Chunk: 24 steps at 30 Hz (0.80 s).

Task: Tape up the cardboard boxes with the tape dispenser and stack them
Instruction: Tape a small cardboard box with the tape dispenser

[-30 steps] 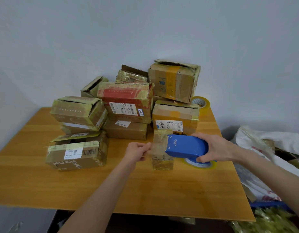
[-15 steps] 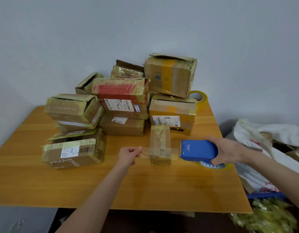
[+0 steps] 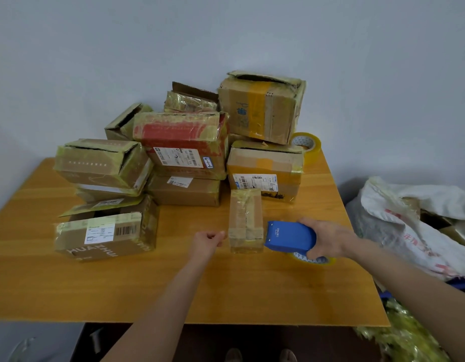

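The blue tape dispenser (image 3: pixel 289 237), clasped in the right hand (image 3: pixel 328 240), has closed in and now touches the right side of the small box (image 3: pixel 245 212) at centre frame. The left hand (image 3: pixel 208 240) has moved closer too, pinching the tape (image 3: pixel 245 232) just left of the box. The strip seems laid across, so cutting comes next.

Wooden table (image 3: pixel 69 283) filling centre; white printed sack (image 3: pixel 422 205) slumping at 3 o'clock; yellow-green shiny heap (image 3: pixel 403 338) lying at 5 o'clock.
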Each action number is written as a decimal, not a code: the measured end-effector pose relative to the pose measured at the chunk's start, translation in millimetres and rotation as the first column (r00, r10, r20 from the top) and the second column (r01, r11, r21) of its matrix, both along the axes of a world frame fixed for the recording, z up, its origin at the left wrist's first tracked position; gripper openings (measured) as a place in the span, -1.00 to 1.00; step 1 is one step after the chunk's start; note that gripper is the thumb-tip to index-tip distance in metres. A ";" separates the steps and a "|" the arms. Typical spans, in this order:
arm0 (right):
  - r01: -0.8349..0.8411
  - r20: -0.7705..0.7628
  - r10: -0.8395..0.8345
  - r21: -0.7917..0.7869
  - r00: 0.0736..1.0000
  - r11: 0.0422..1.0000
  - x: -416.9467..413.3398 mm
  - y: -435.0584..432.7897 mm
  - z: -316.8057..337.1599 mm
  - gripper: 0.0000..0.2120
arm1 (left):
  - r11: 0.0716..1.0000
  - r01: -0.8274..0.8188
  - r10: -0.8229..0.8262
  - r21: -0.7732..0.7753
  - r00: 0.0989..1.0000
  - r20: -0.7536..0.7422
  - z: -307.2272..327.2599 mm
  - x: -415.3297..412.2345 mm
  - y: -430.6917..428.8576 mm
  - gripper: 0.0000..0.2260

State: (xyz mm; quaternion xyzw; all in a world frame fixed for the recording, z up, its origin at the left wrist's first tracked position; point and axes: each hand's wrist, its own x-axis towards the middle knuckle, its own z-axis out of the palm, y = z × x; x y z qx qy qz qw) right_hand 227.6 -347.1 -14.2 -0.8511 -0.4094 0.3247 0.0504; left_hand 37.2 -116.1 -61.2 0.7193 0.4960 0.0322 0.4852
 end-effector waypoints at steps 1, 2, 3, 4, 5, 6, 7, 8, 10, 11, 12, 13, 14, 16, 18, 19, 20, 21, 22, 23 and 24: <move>0.010 -0.014 -0.010 -0.010 1.000 1.000 0.8 1.6 -1.6 -0.40 | 1.000 0.017 -0.017 -0.008 0.999 -0.032 -2.7 1.5 0.4 -0.72; 0.015 -0.022 -0.015 -0.017 1.000 1.000 1.8 3.0 -2.5 -0.41 | 0.999 0.034 -0.037 -0.032 0.996 -0.078 -5.7 0.6 1.6 -0.66; 0.014 -0.027 -0.015 -0.023 1.000 1.000 2.7 4.3 -3.4 -0.41 | 0.996 0.056 -0.065 -0.072 0.990 -0.124 -8.6 -3.8 2.8 -0.61; 0.012 -0.031 -0.013 -0.030 0.999 0.999 3.2 5.1 -4.7 -0.41 | 0.992 0.087 -0.102 -0.094 0.981 -0.168 -14.2 -10.8 5.2 -0.56; 0.010 -0.031 -0.011 -0.033 0.999 0.999 3.6 5.8 -6.1 -0.41 | 0.990 0.124 -0.135 -0.067 0.967 -0.214 -21.5 -18.6 7.7 -0.53; 0.008 -0.027 -0.009 -0.031 1.000 1.000 3.8 6.3 -6.7 -0.41 | 0.988 0.156 -0.147 0.016 0.957 -0.250 -27.4 -25.3 9.6 -0.53; 0.009 -0.023 -0.010 -0.025 1.000 1.000 4.1 6.6 -7.3 -0.41 | 0.978 0.161 -0.123 0.135 0.959 -0.255 -29.9 -29.0 10.1 -0.57; 0.012 -0.025 -0.012 -0.017 1.000 1.000 4.3 7.2 -7.5 -0.43 | 0.955 0.145 -0.087 0.257 0.971 -0.225 -28.2 -30.4 8.4 -0.64; 0.003 -0.025 -0.003 -0.007 1.000 1.000 3.8 8.9 -9.5 -0.46 | 0.837 0.147 -0.120 0.527 0.989 -0.086 -16.2 -27.6 -0.5 -0.73; -0.004 -0.014 0.004 -0.005 1.000 1.000 2.4 10.5 -10.6 -0.47 | 0.730 0.181 -0.222 0.659 0.975 -0.021 -6.4 -23.4 -7.3 -0.76; -0.007 -0.001 0.007 0.002 1.000 1.000 0.1 12.2 -11.2 -0.46 | 0.614 0.233 -0.355 0.754 0.935 0.001 2.2 -18.6 -15.1 -0.76; -0.009 0.012 0.008 0.011 1.000 1.000 -1.8 14.0 -12.3 -0.44 | 0.507 0.308 -0.492 0.805 0.870 -0.023 9.7 -13.3 -24.2 -0.73; -0.007 0.020 0.007 0.024 1.000 1.000 -2.8 15.6 -13.3 -0.42 | 0.438 0.421 -0.603 0.794 0.793 -0.088 15.3 -7.8 -33.0 -0.67; -0.014 0.008 0.013 0.044 1.000 0.999 -2.9 16.9 -13.5 -0.41 | 0.372 0.632 -0.691 0.679 0.677 -0.252 14.5 -1.5 -48.2 -0.52; -0.021 -0.016 0.022 0.069 1.000 0.997 -2.2 15.1 -13.9 -0.35 | 0.345 0.728 -0.658 0.592 0.637 -0.400 6.5 -0.1 -52.0 -0.40; -0.020 -0.020 0.022 0.080 1.000 0.997 -1.7 13.1 -14.7 -0.29 | 0.330 0.746 -0.629 0.579 0.631 -0.454 5.6 0.0 -52.7 -0.36; -0.018 -0.014 0.019 0.092 1.000 0.996 -1.4 10.6 -15.9 -0.22 | 0.322 0.749 -0.606 0.579 0.633 -0.482 5.9 -0.1 -53.1 -0.33; -0.018 -0.004 0.019 0.097 1.000 0.995 -1.3 8.3 -16.6 -0.17 | 0.316 0.752 -0.597 0.579 0.632 -0.494 6.3 0.0 -53.2 -0.31; -0.024 0.005 0.023 0.107 1.000 0.994 -1.4 6.2 -17.4 -0.14 | 0.307 0.756 -0.596 0.579 0.627 -0.502 6.6 0.2 -53.1 -0.29; -0.032 0.007 0.032 0.117 0.999 0.993 -1.2 4.7 -18.1 -0.15 | 0.300 0.759 -0.593 0.578 0.623 -0.510 6.4 0.3 -53.6 -0.28; -0.040 0.000 0.040 0.125 0.999 0.991 -0.1 3.5 -18.5 -0.16 | 0.294 0.759 -0.589 0.580 0.622 -0.515 5.9 0.5 -54.2 -0.28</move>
